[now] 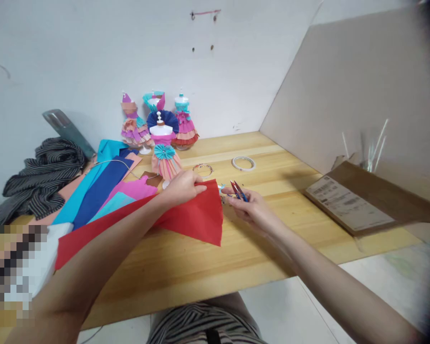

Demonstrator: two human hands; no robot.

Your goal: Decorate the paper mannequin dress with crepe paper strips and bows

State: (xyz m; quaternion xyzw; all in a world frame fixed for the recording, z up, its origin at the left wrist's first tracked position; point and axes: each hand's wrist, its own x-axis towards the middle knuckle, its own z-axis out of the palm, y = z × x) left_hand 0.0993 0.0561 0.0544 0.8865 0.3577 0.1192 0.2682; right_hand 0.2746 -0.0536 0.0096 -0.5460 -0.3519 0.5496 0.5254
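Observation:
My left hand (184,188) is closed on the upper edge of a long sheet of red crepe paper (197,217), thumb on top. The sheet runs left beneath my forearm, and its right end stands at a slant over the table. Just right of that end, my right hand (252,208) is closed around small scissors (239,191) with blue and reddish parts, their two points upward and slightly apart. Some small bits lie behind the fingers, too small to name. Beyond my left hand stands a mini dress form (163,138) in a pink and peach paper dress with a turquoise rosette.
More dressed forms (184,122) stand against the wall. A tape roll (243,164) and a thin ring (203,169) lie on the wooden table (272,148). Coloured paper sheets (96,191) and striped cloth (46,177) are at left. At right sits a cardboard box (351,200).

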